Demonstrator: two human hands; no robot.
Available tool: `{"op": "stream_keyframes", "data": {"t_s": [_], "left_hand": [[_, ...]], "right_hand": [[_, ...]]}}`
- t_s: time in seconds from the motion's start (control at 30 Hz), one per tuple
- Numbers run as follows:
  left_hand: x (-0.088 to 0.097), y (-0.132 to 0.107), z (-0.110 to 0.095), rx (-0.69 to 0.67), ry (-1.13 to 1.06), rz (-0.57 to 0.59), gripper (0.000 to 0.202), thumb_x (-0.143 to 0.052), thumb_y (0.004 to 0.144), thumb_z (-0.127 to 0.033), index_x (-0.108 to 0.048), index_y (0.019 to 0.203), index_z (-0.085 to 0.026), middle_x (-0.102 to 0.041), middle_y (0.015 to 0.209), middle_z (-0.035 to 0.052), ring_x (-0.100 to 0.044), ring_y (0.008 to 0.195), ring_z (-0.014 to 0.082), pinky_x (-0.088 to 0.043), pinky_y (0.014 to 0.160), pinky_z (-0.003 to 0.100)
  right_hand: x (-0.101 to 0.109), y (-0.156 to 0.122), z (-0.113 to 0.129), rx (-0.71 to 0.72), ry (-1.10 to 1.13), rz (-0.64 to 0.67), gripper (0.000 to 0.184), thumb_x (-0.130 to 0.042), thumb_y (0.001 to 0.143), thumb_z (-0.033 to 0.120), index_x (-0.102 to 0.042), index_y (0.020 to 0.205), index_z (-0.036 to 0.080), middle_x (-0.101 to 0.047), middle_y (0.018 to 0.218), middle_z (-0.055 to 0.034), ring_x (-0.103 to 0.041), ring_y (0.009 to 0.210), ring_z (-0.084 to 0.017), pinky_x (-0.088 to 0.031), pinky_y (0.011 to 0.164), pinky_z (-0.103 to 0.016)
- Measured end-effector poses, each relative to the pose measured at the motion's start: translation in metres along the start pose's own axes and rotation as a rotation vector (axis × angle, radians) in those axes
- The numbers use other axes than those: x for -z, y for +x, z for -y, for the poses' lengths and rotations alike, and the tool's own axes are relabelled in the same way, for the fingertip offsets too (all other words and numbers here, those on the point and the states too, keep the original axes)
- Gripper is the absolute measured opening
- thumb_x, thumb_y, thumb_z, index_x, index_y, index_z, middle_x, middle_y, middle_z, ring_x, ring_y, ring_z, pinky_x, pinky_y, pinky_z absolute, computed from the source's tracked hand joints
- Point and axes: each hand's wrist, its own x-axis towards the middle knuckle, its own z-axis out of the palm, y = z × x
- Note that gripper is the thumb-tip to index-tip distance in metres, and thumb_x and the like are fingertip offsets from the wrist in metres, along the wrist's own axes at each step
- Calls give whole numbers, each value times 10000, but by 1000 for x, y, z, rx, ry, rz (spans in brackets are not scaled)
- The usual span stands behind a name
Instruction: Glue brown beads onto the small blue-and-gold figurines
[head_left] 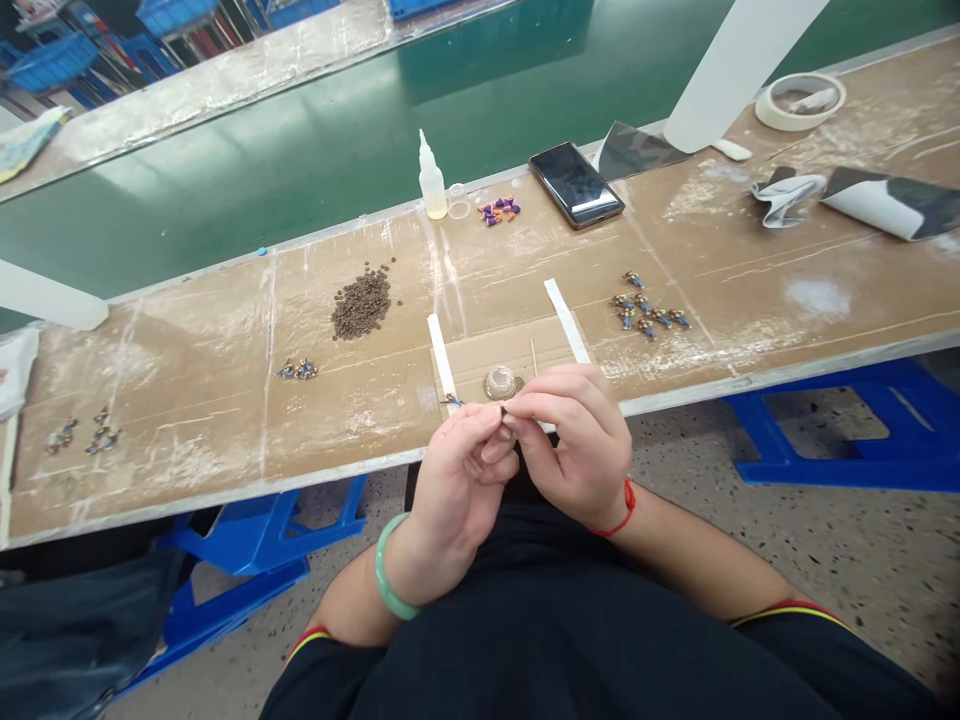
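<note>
My left hand [454, 490], with a pale green bangle, and my right hand [577, 440], with a red string bracelet, meet above the front edge of the workbench. Their fingertips pinch a tiny dark piece [504, 410], mostly hidden by my fingers. Just beyond them, a small round transparent dish [500, 382] sits on a cardboard sheet [499, 352] taped down with white strips. A thin wooden stick [533, 356] lies near my right hand. A small blue figurine [452, 400] lies by my left hand. A heap of brown beads [361, 304] lies farther left.
Several blue figurines [645, 312] stand right of the cardboard, with others at left [296, 369]. A glue bottle [432, 180], purple pieces [499, 209], a phone [576, 184] and a tape roll [800, 101] lie beyond. A green conveyor belt [300, 130] runs behind the bench.
</note>
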Motion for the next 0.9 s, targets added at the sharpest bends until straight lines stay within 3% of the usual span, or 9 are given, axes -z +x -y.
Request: {"op": "stream_keyframes", "data": {"t_s": [0.27,0.67,0.9], "left_hand": [[2,1,0,13,-31,10,304,-860,649,-332,-639,649,-124,-460,600,-34,-267,522,29,-203,414,130],[13,3,5,7,1,161,412,-887,715,-411,-608,616,-124,-322,544,-80,-217,495,12,-214,435,123],[16,4,6,-40,26,201,401,-896,702,-403,-607,631,-133,-327,537,-87,-230,476,16,-204,437,154]], "right_hand": [[7,8,-1,-2,37,96,176,-600,950,86,-604,1036,239,-674,914,-34,-630,906,-207,-524,806,-375],[11,11,2,-12,94,149,157,-547,964,89,-587,1025,227,-657,911,-39,-612,904,-210,-516,828,-383],[12,11,3,13,138,157,130,-535,967,87,-572,1024,198,-627,931,-46,-587,914,-195,-505,832,-367]]}}
